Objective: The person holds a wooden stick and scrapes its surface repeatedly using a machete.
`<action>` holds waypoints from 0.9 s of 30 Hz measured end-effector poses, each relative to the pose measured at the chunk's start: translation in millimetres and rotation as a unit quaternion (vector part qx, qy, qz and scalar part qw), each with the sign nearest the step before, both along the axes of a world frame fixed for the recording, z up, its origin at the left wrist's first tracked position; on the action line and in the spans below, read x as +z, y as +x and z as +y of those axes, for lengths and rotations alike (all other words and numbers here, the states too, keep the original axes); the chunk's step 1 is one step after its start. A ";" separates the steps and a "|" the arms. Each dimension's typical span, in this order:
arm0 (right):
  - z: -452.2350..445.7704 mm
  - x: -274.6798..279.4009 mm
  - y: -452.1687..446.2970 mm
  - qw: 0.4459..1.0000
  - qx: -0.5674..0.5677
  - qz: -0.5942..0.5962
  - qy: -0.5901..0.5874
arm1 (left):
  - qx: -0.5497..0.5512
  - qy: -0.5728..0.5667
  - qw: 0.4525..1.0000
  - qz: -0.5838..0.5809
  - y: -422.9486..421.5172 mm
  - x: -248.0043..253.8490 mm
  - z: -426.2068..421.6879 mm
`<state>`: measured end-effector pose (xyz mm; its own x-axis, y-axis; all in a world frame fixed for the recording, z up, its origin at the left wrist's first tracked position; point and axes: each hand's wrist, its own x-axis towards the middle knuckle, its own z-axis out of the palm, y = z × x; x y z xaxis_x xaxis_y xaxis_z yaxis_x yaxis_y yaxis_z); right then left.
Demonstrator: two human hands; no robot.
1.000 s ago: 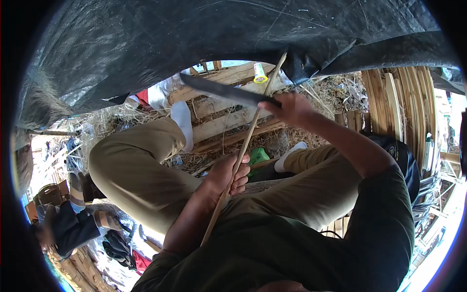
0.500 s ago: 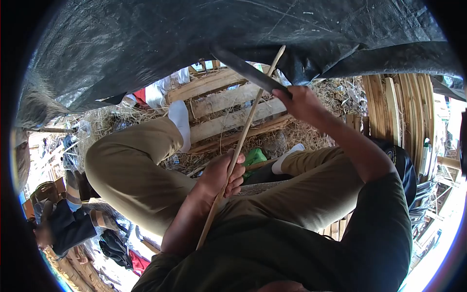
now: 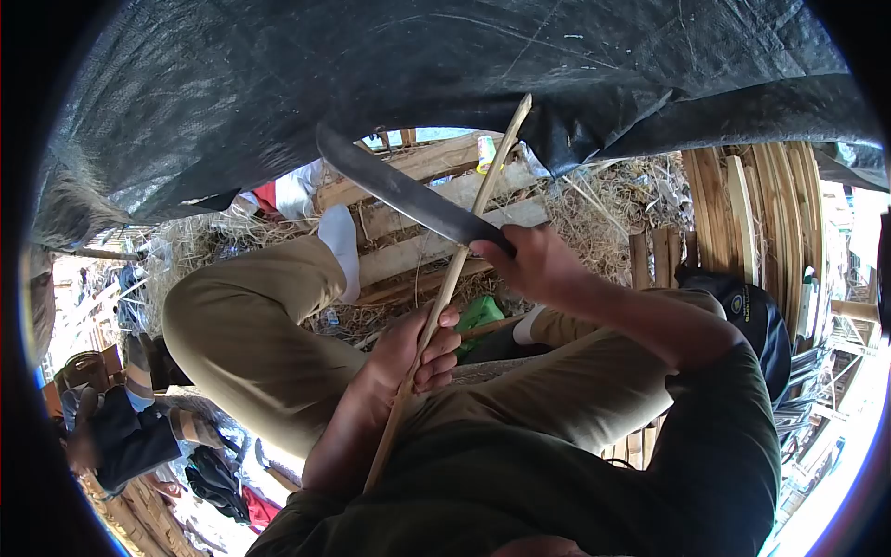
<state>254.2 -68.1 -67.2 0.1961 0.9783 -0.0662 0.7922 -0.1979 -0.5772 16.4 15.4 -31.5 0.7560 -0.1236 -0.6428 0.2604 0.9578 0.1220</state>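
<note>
Brought lower along stick (image 3: 452,278) since half a second ago: knife (image 3: 399,192), now nearer left hand (image 3: 401,351)

Gripping stick low with left hand, fingers wrapped fully round, no gap, probably to keep it steady. Holding knife by its handle in right hand (image 3: 538,265), fingers curled tight, thumb close to stick. Laid across stick above left hand, likely to keep those fingers out of its path; unable to tell if edge meets wood. Slanting stick between legs (image 3: 251,320), upper tip showing against tarp (image 3: 278,74), lower end by shirt (image 3: 557,483), perhaps braced there. Sitting with legs spread, apparently for working room. Pointing knife off to the left, apart from both legs in view.
</note>
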 end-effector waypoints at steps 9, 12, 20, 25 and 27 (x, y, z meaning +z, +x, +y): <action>2.1 5.1 1.5 0.992 -0.089 0.038 -0.083 | 0.020 -0.046 0.998 -0.046 -5.5 -0.8 3.8; 1.0 -1.9 -0.5 1.000 -0.016 0.004 0.013 | 0.022 -0.058 0.997 -0.041 -3.8 -0.3 3.2; 4.3 0.8 10.0 0.993 -0.079 0.080 0.023 | 0.040 -0.062 0.995 -0.060 -1.7 0.9 2.7; 8.7 7.6 15.2 1.000 -0.025 0.014 0.001 | 0.024 -0.023 0.999 -0.023 -0.2 3.8 1.4; 14.2 7.0 34.0 0.999 -0.051 0.003 -0.002 | 0.024 -0.020 0.999 -0.020 -1.9 4.6 0.9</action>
